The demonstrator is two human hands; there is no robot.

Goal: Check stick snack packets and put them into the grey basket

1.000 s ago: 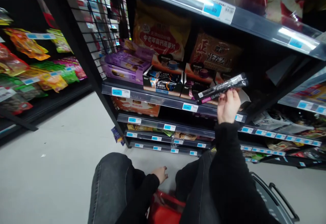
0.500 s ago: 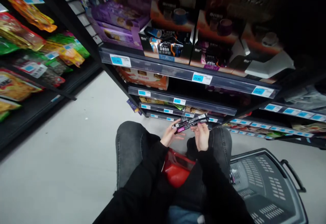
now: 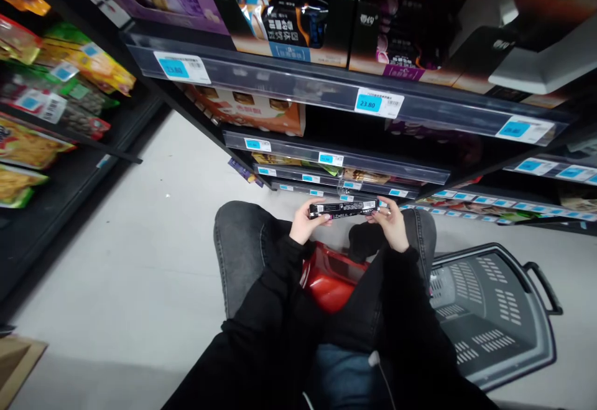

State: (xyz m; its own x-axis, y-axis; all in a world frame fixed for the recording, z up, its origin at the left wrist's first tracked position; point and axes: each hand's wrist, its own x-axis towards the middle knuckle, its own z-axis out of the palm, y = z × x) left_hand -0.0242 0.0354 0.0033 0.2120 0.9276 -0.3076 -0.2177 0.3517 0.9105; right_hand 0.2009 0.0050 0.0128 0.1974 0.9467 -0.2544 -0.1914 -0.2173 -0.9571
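A slim black packet with white print and a printed code lies level across both hands, above my lap. My left hand pinches its left end, thumb along the near edge and fingers behind. At the other end, the fingers and thumb of my right hand close on the packet. A red glossy package rests between my legs below it, partly covered by my sleeves. In front of the packet stand the lower shelves with price labels.
On the upper shelf sit open display boxes of packets. A grey shopping basket stands on the floor at my right. Bagged snacks fill the left rack. A cardboard box edge shows at lower left.
The packet has turned from tilted to level, showing another printed side. My right hand has shifted outward to its right end. The view has moved closer to the shelves.
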